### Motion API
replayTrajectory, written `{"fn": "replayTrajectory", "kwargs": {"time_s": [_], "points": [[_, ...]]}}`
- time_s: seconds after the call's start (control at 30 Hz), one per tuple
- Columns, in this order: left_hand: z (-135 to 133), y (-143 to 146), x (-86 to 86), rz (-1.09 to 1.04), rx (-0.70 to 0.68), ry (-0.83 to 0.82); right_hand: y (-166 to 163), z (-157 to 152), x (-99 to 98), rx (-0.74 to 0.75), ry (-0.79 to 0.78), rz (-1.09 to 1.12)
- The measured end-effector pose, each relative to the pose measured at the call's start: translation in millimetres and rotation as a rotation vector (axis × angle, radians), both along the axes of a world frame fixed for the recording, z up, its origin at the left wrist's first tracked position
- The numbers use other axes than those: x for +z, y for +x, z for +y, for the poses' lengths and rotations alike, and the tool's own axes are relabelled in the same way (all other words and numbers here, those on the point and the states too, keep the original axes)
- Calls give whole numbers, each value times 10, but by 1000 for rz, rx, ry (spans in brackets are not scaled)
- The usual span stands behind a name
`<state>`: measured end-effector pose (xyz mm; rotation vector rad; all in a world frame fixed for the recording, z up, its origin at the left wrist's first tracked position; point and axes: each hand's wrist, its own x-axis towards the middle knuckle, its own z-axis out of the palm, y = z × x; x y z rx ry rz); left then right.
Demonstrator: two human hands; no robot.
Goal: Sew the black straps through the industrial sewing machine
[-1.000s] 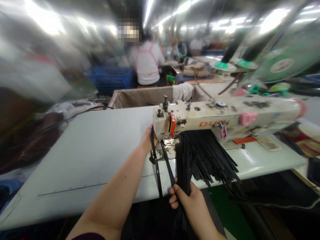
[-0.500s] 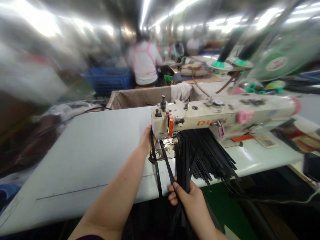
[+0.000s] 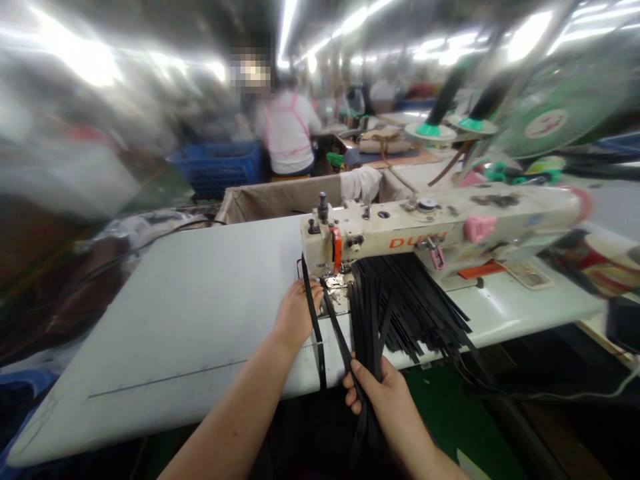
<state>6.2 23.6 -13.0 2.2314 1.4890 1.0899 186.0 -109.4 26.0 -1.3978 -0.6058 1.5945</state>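
A cream sewing machine [image 3: 430,230] stands on a pale grey table [image 3: 190,307]. Under its arm lies a fan of several black straps [image 3: 405,300] that hang over the front edge. Two black straps [image 3: 327,313] run from the needle area down toward me. My left hand [image 3: 296,313] rests on the table just in front of the needle, fingers curled against the left strap. My right hand [image 3: 383,393] is at the table's front edge, closed round the right strap and part of the bundle.
A cloth-lined bin [image 3: 285,193] sits behind the table. A person in a white top with pink apron straps [image 3: 287,133] works further back by a blue crate [image 3: 220,163]. A green fan [image 3: 555,107] and thread cones [image 3: 440,127] stand at the right.
My left hand has pulled back from beside the machine head toward me and now sits in front of the needle. My right hand has barely shifted.
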Motion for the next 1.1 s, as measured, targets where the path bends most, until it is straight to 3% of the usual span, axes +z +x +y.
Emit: {"fn": "replayTrajectory", "kwargs": {"time_s": [0.23, 0.57, 0.8, 1.1], "points": [[-324, 20, 47, 112, -3, -44, 161, -7, 87, 54, -83, 64], [-295, 8, 44, 106, -11, -53, 292, -73, 95, 73, -82, 115], [-284, 6, 35, 110, -14, -37, 415, -5, 237, 71, -47, 33], [-268, -2, -17, 67, -21, 2, 346, -96, 202, 40, -64, 20]]}}
